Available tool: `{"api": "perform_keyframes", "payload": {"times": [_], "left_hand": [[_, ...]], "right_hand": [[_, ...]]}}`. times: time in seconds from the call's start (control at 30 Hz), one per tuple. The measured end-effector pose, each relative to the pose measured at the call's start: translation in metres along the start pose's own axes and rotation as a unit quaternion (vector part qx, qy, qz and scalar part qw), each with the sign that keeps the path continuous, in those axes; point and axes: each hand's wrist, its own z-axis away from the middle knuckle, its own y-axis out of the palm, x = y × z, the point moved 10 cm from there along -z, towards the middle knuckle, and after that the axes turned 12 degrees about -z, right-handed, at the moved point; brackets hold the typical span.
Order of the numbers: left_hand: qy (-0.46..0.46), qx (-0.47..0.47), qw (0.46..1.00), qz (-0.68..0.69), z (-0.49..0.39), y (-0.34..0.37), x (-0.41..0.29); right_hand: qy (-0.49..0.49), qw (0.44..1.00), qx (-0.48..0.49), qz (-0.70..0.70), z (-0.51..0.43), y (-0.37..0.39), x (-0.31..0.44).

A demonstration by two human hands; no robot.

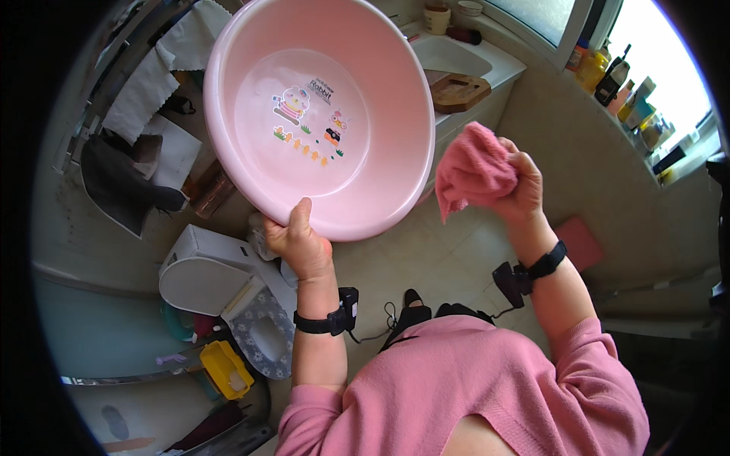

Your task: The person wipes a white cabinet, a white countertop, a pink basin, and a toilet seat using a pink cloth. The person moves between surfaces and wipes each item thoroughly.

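Observation:
A large pink plastic basin (376,148) is held up in front of me, its inside turned towards me, with a printed cartoon animal and fence on the bottom. My left hand (302,242) grips its near rim, thumb over the edge; the fingers behind are hidden. To the basin's right, my right hand (522,182) holds a crumpled pink cloth (476,165). The cloth hangs apart from the basin. Both my wrists carry black straps with small devices and cables.
A toilet (205,285) with a patterned seat cover stands at left, near a yellow plastic basket (225,370). Ahead, a wooden board (459,94) lies at the edge of a white sink (450,54). Bottles (613,80) line the windowsill at right. A pink mat or panel (579,242) is below.

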Motion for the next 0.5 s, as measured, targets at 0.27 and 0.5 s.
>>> {"api": "perform_keyframes", "payload": {"times": [0.27, 0.5], "left_hand": [[0.030, 0.009, 0.999, -0.042, -0.010, 0.002, 0.008], [0.050, -0.044, 0.993, -0.099, -0.002, 0.006, 0.010]], "right_hand": [[0.017, 0.986, 0.055, 0.156, -0.058, 0.048, -0.101], [0.101, 0.799, 0.237, 0.543, -0.048, 0.011, -0.250]]}}
